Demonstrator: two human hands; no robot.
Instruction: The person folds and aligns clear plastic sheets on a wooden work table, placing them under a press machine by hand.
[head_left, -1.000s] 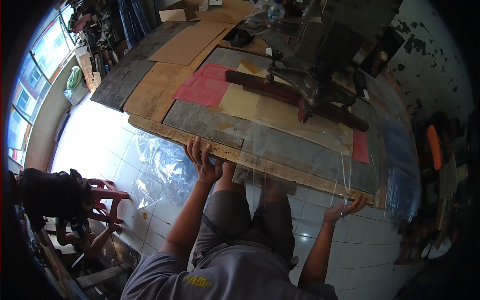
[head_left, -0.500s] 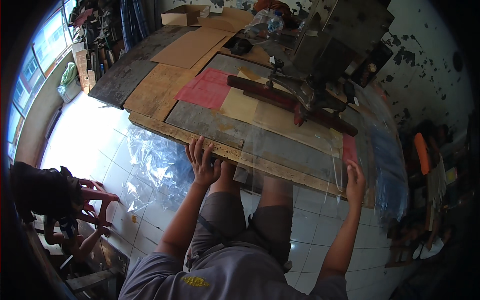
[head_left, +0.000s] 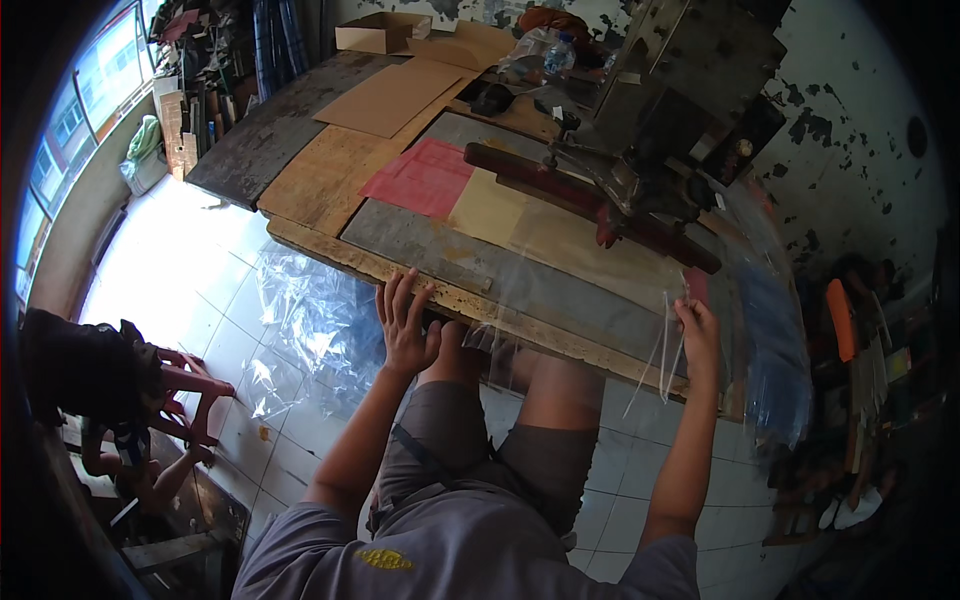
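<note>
My left hand [head_left: 408, 328] lies with its fingers spread on the wooden front edge [head_left: 330, 257] of the worktable, holding nothing. At the right side of the table my right hand [head_left: 699, 338] is closed in a pinch on thin clear plastic strips [head_left: 662, 350], which dangle below the fingers. A clear plastic sheet [head_left: 560, 262] lies across the grey work surface, over a cream panel [head_left: 482, 207]; its exact outline is hard to make out. A red panel [head_left: 425, 178] sits to the left. Above them a long dark-red press bar [head_left: 560, 186] runs slantwise, joined to a machine [head_left: 690, 75].
Crumpled clear plastic [head_left: 320, 320] is heaped on the tiled floor beneath the table's left part. A stack of bluish plastic [head_left: 775, 345] hangs off the right end. Flat cardboard [head_left: 390, 97] lies at the back left. Another person [head_left: 80, 375] is by a red stool [head_left: 200, 385].
My right hand has risen slightly and its fingers have closed on the plastic strips. The clear sheet no longer hangs over the front edge as before. My left hand stays at the edge.
</note>
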